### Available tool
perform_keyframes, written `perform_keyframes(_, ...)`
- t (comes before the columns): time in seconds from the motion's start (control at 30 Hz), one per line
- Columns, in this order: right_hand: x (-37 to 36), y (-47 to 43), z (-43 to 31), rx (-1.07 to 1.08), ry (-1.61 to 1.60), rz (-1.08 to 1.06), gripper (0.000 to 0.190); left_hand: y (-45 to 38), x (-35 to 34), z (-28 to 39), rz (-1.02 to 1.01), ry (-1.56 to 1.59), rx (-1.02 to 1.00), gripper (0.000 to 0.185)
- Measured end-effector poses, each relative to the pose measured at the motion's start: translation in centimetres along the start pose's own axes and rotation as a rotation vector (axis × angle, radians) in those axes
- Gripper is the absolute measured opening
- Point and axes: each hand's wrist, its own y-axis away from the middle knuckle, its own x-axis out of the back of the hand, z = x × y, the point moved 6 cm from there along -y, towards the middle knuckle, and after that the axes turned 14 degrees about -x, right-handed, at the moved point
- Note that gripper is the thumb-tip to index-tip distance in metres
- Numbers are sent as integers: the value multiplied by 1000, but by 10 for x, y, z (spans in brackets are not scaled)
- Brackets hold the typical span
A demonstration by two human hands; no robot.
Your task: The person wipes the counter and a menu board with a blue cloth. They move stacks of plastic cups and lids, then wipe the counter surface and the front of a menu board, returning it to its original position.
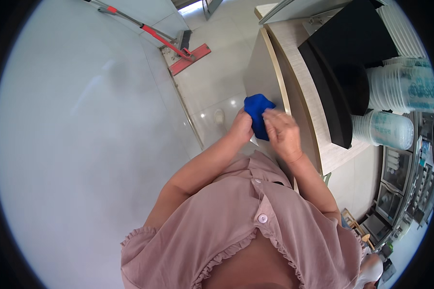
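Observation:
A folded blue cloth (257, 110) is held up in front of my body, beside the cabinet's side. My left hand (243, 125) grips it along its left edge, fingers mostly hidden behind it. At its right edge is my right hand (285, 133), thumb and fingers bent toward the fabric and slightly blurred. Whether those fingers grip the cloth or only touch it is unclear. A small white corner (254, 140) shows under the cloth, its kind not clear.
A wood-topped counter (334, 157) on the right bears a black stand (343, 54) and stacked plastic cups (392, 128). A red-headed floor squeegee or mop (190, 59) and a broom (183, 39) lean at the wall (94, 126). Another person (371, 269) is partly visible lower right.

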Motion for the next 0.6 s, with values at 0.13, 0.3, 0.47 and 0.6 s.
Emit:
perform_keyframes(0.13,10,-28,20,-29,268,75,50,-22,-33,19,-251,-658,-315,39)
perform_keyframes(0.3,-16,-29,56,-98,335,31,61,-76,-54,-34,-167,-453,-183,54)
perform_keyframes(0.47,-25,-25,62,-87,500,-55,63,-120,-47,-29,-204,-650,-371,63)
perform_keyframes(0.6,-30,-24,71,-118,561,-59,64,-158,-46,-14,-221,-709,-473,61)
